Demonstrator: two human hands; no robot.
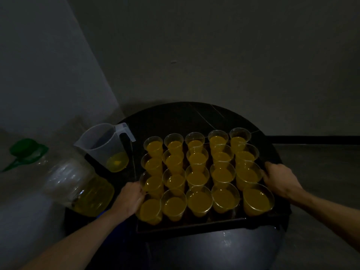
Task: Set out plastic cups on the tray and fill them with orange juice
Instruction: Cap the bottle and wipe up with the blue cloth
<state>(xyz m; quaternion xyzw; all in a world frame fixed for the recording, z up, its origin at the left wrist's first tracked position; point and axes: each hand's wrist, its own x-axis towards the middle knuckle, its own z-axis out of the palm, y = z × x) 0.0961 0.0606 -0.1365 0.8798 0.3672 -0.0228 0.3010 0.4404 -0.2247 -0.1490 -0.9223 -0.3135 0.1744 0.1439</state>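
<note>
A dark tray [194, 228] sits on a round black table and carries several clear plastic cups [198, 199] in rows, all holding orange juice. My left hand [130, 199] grips the tray's left edge beside the near-left cups. My right hand [280, 180] grips the tray's right edge, next to the right column of cups. A clear measuring jug [107, 147] with a little juice at its bottom stands left of the tray. The scene is dim.
A big clear plastic bottle [81, 190] with some juice in it lies tilted at the table's left. A green cap or funnel [25, 151] lies further left. A wall rises close behind the black table [185, 117].
</note>
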